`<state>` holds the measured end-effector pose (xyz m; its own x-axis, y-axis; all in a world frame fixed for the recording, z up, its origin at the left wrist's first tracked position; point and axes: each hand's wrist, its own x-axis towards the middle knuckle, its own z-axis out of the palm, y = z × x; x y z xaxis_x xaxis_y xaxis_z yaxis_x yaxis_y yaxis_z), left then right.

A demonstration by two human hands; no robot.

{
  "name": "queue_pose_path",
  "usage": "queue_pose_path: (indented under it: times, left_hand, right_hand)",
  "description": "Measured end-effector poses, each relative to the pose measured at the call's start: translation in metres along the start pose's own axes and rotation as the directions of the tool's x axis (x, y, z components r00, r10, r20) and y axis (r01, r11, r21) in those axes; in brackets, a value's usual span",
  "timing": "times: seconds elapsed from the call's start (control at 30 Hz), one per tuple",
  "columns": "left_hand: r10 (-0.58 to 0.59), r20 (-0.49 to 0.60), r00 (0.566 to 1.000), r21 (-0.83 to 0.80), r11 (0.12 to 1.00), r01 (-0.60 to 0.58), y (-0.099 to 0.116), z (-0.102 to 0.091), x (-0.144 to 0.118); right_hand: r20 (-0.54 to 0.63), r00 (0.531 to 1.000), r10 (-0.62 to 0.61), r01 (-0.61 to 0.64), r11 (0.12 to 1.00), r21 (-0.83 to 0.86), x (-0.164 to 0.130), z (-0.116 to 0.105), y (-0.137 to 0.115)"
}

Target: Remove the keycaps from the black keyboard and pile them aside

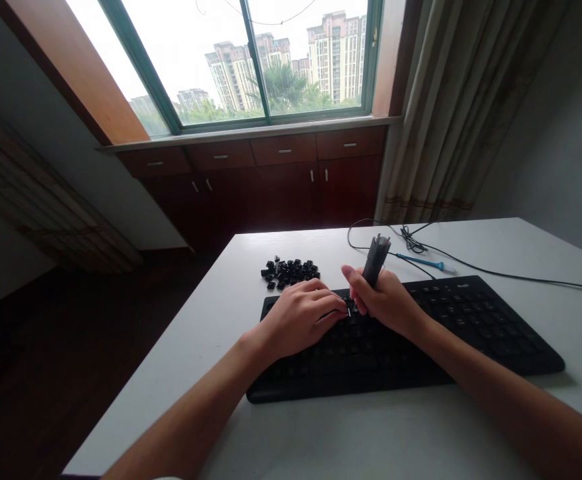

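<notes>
A black keyboard (401, 373) lies on the white table, with many keycaps off its left and middle part. My right hand (383, 300) is closed around a dark grey handled tool (377, 260), held tilted with its pronged end up. The tool's lower end points down at the keys and is mostly hidden by my fingers. My left hand (303, 313) rests over the keyboard's left part, its fingers bent and the tips drawn together beside the tool's lower end. Whatever lies between those fingertips is too small to make out. Behind my left hand sits a pile of loose black keycaps (293, 272).
Beyond the keyboard lie a blue-handled brush (423, 262) and a black cable (501, 273) with a tangled loop. The white table (195, 333) has its left edge beside a dark floor. Wooden cabinets (271, 193) stand under the window at the back.
</notes>
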<state>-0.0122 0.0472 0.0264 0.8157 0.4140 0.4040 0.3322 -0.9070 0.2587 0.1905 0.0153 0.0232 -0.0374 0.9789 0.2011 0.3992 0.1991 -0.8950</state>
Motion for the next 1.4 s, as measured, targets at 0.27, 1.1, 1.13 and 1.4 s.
queue_pose_path:
  times: [0.27,1.1,1.13,1.4]
  left_hand:
    - [-0.081,-0.001,0.997,-0.148,0.986,0.08,-0.002,0.001,0.0]
    - [-0.099,-0.022,0.995,-0.247,0.965,0.091,-0.009,0.002,0.0]
    - [-0.116,-0.033,0.993,-0.244,0.964,0.104,-0.008,0.003,-0.001]
    - [-0.307,-0.171,0.936,-0.187,0.943,0.275,-0.002,0.005,-0.003]
  right_hand:
    - [-0.02,0.996,-0.083,0.081,0.994,-0.078,-0.001,-0.001,-0.001]
    - [0.051,0.985,-0.164,0.168,0.982,-0.086,0.011,0.006,0.003]
    - [0.05,0.984,-0.17,0.174,0.982,-0.075,0.011,0.007,0.003]
    - [0.087,0.936,-0.341,0.344,0.939,-0.01,0.012,0.009,-0.003]
